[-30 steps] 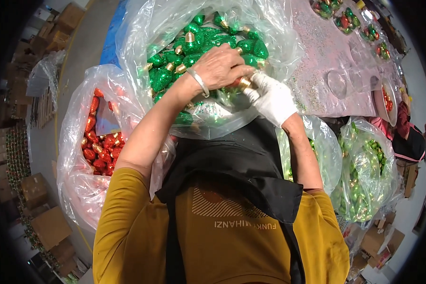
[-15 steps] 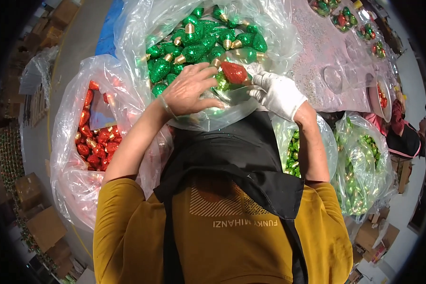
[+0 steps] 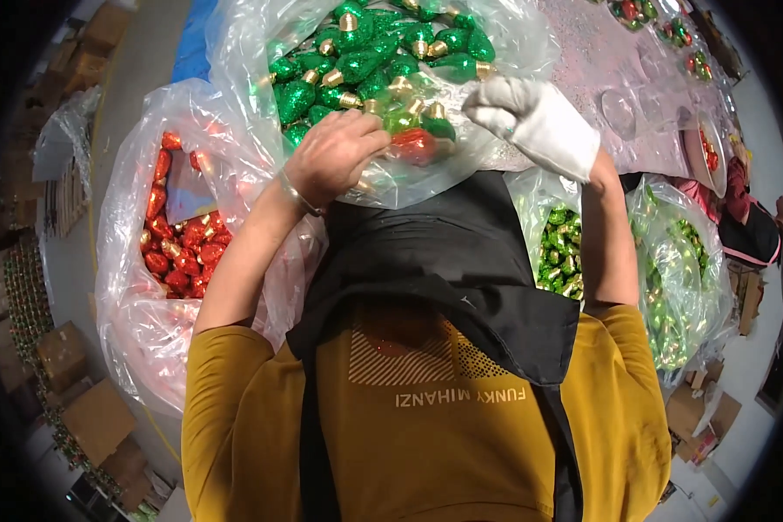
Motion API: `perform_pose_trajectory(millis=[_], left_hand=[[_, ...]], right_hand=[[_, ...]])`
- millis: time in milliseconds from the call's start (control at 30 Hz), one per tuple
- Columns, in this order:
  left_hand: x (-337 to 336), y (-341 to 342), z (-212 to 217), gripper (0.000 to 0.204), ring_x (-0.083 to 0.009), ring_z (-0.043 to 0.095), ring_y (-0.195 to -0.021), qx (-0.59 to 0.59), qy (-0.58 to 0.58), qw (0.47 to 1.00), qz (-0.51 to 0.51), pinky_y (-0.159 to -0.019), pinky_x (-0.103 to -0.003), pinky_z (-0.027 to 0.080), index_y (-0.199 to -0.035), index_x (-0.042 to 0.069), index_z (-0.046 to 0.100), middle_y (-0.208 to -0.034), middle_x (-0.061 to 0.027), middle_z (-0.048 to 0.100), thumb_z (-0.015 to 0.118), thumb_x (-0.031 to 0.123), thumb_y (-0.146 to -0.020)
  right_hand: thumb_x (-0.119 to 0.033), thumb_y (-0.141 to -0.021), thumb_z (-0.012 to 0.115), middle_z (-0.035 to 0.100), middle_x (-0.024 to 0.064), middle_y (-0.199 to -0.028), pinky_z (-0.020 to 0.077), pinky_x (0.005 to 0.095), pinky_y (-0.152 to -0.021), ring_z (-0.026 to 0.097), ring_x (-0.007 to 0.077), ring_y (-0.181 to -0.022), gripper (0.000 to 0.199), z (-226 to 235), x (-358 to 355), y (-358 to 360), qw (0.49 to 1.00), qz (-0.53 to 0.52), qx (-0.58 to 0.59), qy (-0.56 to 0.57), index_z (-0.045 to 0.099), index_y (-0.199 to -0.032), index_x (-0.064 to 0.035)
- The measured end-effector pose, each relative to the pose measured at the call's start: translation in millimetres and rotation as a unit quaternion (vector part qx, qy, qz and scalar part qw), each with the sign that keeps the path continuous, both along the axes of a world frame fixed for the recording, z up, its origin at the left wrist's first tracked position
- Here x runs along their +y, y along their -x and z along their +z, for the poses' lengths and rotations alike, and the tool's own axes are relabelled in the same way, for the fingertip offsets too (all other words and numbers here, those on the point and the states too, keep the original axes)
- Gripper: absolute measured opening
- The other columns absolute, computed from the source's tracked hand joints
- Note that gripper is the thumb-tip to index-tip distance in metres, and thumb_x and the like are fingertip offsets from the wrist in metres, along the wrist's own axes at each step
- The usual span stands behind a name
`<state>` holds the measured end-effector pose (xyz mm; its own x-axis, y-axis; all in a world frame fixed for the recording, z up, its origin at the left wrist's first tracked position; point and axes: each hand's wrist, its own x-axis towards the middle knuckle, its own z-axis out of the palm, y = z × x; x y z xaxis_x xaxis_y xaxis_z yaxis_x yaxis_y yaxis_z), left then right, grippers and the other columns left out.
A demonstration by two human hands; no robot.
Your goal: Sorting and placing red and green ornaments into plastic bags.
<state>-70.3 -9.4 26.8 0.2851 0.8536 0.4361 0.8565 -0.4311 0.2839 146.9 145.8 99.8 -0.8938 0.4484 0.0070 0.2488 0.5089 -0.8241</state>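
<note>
My bare left hand (image 3: 335, 155) is closed, its curled fingertips at the left side of a see-through plastic container that is hard to tell from the bag's film. Inside lie a glittery red bulb ornament (image 3: 413, 146), a light green one (image 3: 400, 118) and a dark green one (image 3: 440, 128). To their right, my white-gloved right hand (image 3: 531, 122) is closed above the bag's edge; whatever it may hold is hidden. Beyond both hands, a large clear bag (image 3: 518, 39) holds several dark green bulb ornaments (image 3: 357, 65) with gold caps.
A bag of red bulb ornaments (image 3: 183, 257) stands at the left. Light green ones (image 3: 561, 248) fill a bag by my right forearm, with another bag (image 3: 670, 287) beyond. Clear containers (image 3: 618, 113) and filled packs (image 3: 632, 12) sit on the pinkish table (image 3: 574, 52). Another person (image 3: 748, 226) is at far right.
The red bulb has left my right hand and lies lower, among the green ones. My right hand has drawn right and closed. My left fingers, spread before, have curled in.
</note>
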Motion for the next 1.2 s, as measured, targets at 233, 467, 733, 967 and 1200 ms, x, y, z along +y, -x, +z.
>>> perform_pose_trajectory(millis=[233, 467, 733, 967, 1200], left_hand=[[1, 0, -1, 0.012, -0.0295, 0.059, -0.094, -0.13, 0.044, 0.99, 0.022, -0.08, -0.036, 0.047, -0.09, 0.001, 0.064, -0.102, -0.0126, 0.062, 0.065, 0.008, -0.08], [4, -4, 5, 0.012, -0.0309, 0.06, -0.092, -0.109, 0.05, 0.993, 0.006, -0.079, -0.036, 0.048, -0.082, -0.001, 0.063, -0.099, -0.0137, 0.063, 0.068, 0.008, -0.077], [-3, 15, 2, 0.013, -0.0295, 0.058, -0.094, -0.123, 0.07, 0.99, -0.012, -0.081, -0.037, 0.046, -0.078, -0.001, 0.061, -0.098, -0.0128, 0.062, 0.07, 0.008, -0.075], [1, 18, 1, 0.012, -0.0287, 0.057, -0.096, -0.143, 0.085, 0.986, -0.018, -0.083, -0.036, 0.045, -0.079, 0.001, 0.062, -0.099, -0.0111, 0.062, 0.071, 0.006, -0.073], [1, 11, 0, 0.014, -0.0286, 0.056, -0.099, -0.148, 0.105, 0.983, 0.003, -0.085, -0.037, 0.044, -0.081, 0.001, 0.063, -0.103, -0.0104, 0.062, 0.072, 0.002, -0.071]], right_hand=[[-0.009, -0.082, 0.055, 0.059, 0.0144, -0.069, 0.0467, 0.0388, -0.063, 0.059, 0.0259, -0.065, 0.014, -10, 22, 82, 0.906, 0.288, -0.221, -0.216, 0.062, -0.089, 0.0007], [-0.008, -0.077, 0.056, 0.063, 0.0138, -0.073, 0.0486, 0.0387, -0.065, 0.061, 0.0282, -0.068, 0.018, -19, 35, 121, 0.834, 0.366, -0.362, -0.198, 0.063, -0.091, 0.0003], [-0.012, -0.079, 0.059, 0.066, 0.0147, -0.086, 0.0512, 0.0382, -0.07, 0.064, 0.0266, -0.082, 0.027, -81, 44, 137, 0.831, 0.384, -0.311, -0.258, 0.063, -0.101, 0.0014], [-0.016, -0.081, 0.057, 0.067, 0.0167, -0.092, 0.0512, 0.0397, -0.078, 0.064, 0.0314, -0.089, 0.029, -87, 42, 157, 0.79, 0.357, -0.45, -0.214, 0.065, -0.104, 0.0011], [-0.018, -0.081, 0.059, 0.068, 0.0179, -0.093, 0.0524, 0.0396, -0.073, 0.065, 0.033, -0.087, 0.023, -103, 39, 151, 0.758, 0.412, -0.329, -0.384, 0.07, -0.092, -0.0014]])
